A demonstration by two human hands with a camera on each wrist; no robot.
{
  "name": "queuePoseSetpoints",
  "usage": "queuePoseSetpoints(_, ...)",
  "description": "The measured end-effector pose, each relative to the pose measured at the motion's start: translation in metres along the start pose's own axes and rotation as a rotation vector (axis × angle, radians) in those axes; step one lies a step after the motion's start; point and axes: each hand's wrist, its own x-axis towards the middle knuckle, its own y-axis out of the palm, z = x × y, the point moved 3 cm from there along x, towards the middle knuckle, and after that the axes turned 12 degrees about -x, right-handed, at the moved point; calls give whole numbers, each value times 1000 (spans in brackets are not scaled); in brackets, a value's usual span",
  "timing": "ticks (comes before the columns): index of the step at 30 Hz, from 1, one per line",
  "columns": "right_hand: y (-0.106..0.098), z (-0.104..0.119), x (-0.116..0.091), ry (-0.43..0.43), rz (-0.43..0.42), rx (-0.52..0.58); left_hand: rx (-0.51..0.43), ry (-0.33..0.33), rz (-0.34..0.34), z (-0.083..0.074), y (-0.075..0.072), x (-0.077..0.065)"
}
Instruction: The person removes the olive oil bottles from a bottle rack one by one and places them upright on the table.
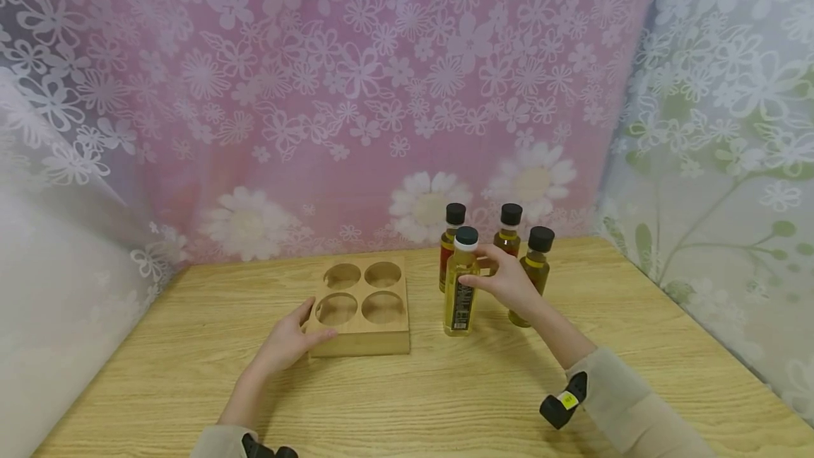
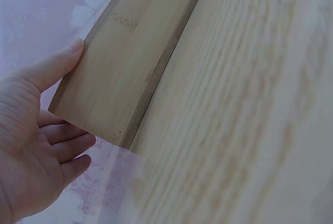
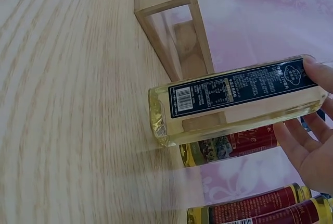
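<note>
In the head view my right hand (image 1: 509, 285) grips a clear bottle of yellow oil (image 1: 459, 295) near its neck, thumb on one side and fingers on the other. The bottle stands nearly upright, with a black cap and dark label; whether its base touches the table I cannot tell. The right wrist view shows that label (image 3: 239, 88) with its barcode. To the left, a wooden bottle holder (image 1: 359, 342) has several round openings, with no bottles in them. My left hand (image 1: 286, 341) holds its front left corner, the thumb (image 2: 65, 62) against an edge and fingers around the side.
Behind the held bottle stand a red-labelled bottle (image 1: 443, 260) and another dark-capped bottle (image 1: 506, 240). A further oil bottle (image 1: 537, 271) is close to the right hand and forearm. A floral curtain (image 1: 381, 126) hangs behind the wooden table (image 1: 407, 408).
</note>
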Motion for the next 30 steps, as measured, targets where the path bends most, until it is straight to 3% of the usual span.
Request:
queuePoseSetpoints(13,-1,-4,-13,-20,1,73,3,1,-2,0,2,-1)
queuePoseSetpoints(21,-2,-11,-23,-37,-50,-82,-2,-19,12,-2,0,-2)
queuePoseSetpoints(25,-5,-7,-28,-125,-79,-195,57,-12,12,-6,-4,-3)
queuePoseSetpoints(30,-8,17,-39,-361,-200,-437,121,27,-6,-17,-12,-3)
